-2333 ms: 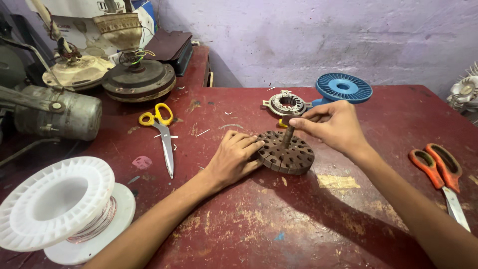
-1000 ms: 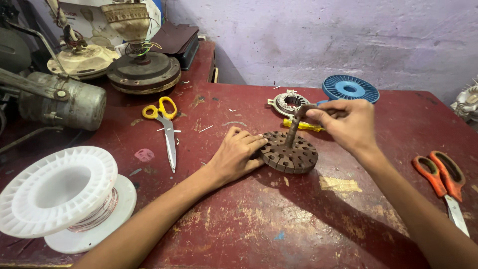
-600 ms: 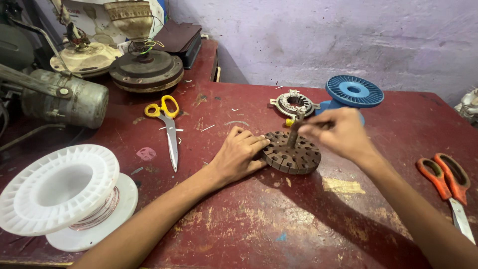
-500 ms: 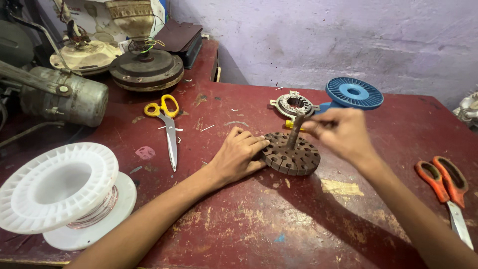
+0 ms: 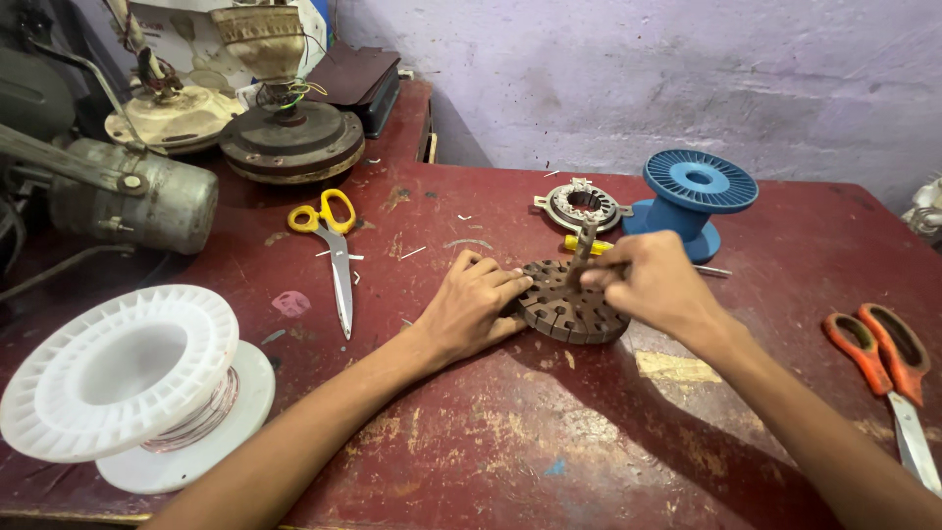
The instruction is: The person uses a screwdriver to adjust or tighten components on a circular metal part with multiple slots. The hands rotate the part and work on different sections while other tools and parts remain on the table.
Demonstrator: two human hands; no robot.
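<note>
Head view, left edge: one large white plastic spool (image 5: 118, 378) with thin coppery wire lay on the worn red table (image 5: 510, 442); one grey metal motor housing (image 5: 132, 201) stood behind it.
Yellow-handled scissors (image 5: 334, 245): one pair, flat, well apart from the hands.
Left hand (image 5: 471, 309): fingers pressed flat against the near rim, steadying, not pinching.
Dark round slotted metal core (image 5: 569, 309): one, lying flat at mid-table between both hands.
Right hand (image 5: 657, 285): closed around a thin dark metal tool (image 5: 584, 245) standing up from the core.
Behind: one small silvery wound ring (image 5: 581, 203), one blue plastic spool (image 5: 692, 196).
Right edge: one pair of orange-handled scissors (image 5: 883, 358).
Risk: the tool could likely slip from a slot and jab the steadying fingers; the core could skid if that pressure eased.
</note>
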